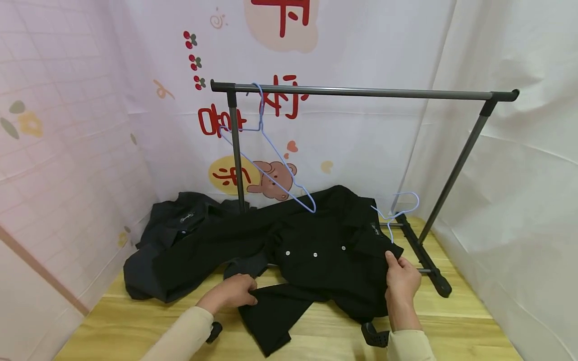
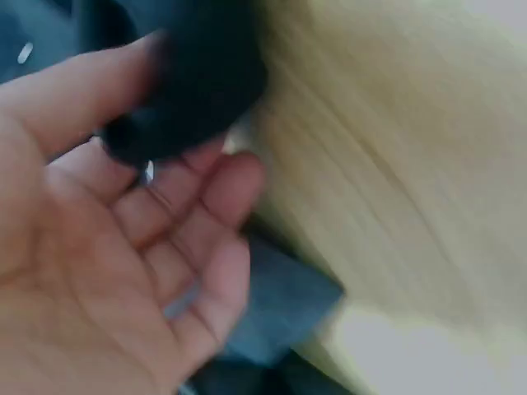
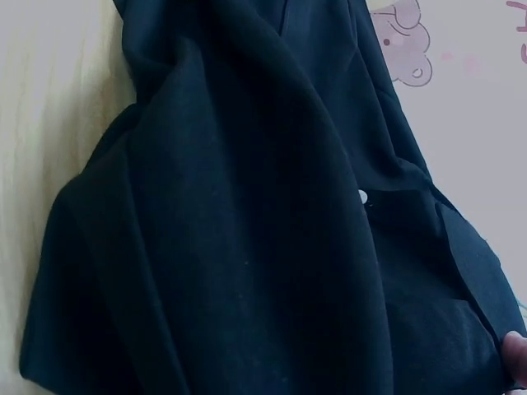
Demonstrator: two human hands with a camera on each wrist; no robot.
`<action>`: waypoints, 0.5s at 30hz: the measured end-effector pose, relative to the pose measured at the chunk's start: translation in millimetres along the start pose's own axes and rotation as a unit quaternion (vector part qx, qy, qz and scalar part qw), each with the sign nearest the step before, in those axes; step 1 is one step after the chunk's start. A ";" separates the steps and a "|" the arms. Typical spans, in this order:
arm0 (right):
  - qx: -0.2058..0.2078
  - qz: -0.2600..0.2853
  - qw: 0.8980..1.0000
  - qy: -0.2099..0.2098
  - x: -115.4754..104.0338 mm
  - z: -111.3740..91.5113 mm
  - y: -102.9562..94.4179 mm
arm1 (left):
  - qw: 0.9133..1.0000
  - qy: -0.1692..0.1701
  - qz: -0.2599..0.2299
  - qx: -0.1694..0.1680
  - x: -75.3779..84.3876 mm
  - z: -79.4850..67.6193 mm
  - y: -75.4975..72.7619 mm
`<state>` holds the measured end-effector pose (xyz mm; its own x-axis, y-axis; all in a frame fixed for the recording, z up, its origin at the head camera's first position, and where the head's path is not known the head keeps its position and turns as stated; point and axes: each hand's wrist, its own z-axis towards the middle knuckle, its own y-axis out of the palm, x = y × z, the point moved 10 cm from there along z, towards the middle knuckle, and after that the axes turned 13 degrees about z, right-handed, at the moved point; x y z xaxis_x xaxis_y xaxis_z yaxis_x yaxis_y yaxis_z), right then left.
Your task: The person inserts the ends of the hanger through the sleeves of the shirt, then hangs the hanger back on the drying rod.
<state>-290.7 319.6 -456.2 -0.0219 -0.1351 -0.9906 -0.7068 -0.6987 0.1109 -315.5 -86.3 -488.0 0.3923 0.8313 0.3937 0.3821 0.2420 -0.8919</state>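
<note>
A black shirt (image 1: 325,271) with white buttons lies spread over the tabletop, its sleeve folded toward the front. At that sleeve, my left hand (image 1: 235,291) pinches the dark cloth; in the left wrist view the cloth (image 2: 198,82) sits between thumb and fingers. On the shirt's right side, my right hand (image 1: 402,278) grips the edge of the fabric, thumb on top. Only a fingertip (image 3: 516,354) of it shows in the right wrist view, beside the draped shirt (image 3: 247,206). Just beyond this hand, a blue hanger (image 1: 390,216) pokes out at the shirt's edge, its lower part hidden.
A dark metal clothes rack (image 1: 361,92) spans the table behind the shirt. Another blue hanger (image 1: 271,145) hangs from its left end. A dark grey garment (image 1: 173,215) lies at the back left, partly under the black shirt. The rack's foot (image 1: 424,258) stands at the right.
</note>
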 end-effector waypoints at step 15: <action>0.022 0.021 0.999 0.011 7.9 3.6 -11.6 | 0.959 -0.092 -0.127 0.236 -91.1 -77.3 -106.5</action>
<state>-285.3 329.1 -465.6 -0.0375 -0.1798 -0.9830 -0.7360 -0.6604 0.1489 -327.3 -226.4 -411.7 0.1665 0.7792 0.6043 0.0081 0.6117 -0.7910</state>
